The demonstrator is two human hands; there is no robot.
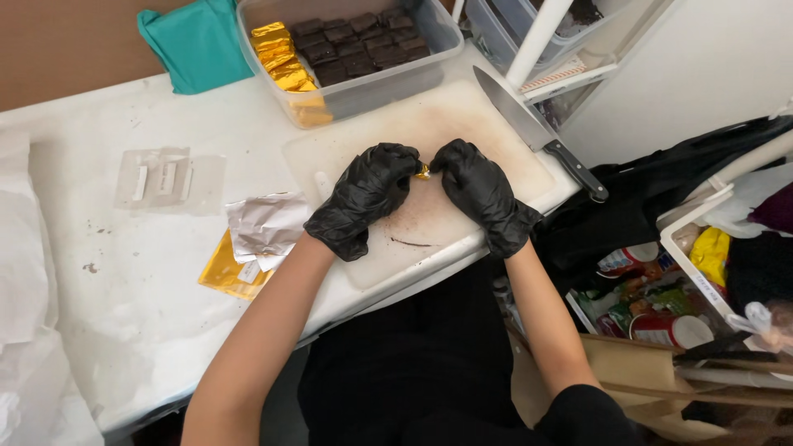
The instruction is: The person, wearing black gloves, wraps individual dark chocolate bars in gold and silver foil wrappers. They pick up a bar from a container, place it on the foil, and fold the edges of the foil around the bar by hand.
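Between both hands: gold-wrapped piece.

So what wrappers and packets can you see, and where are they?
Gold piece: tiny, shiny, pinched between left hand and right hand.
Gold wrapped bars: stacked at the left end of the clear tub.
Silver foil: crumpled, left of the cutting board.
Gold sheet: flat, partly under the silver foil.
Cans: red and white, lower right in the clutter.
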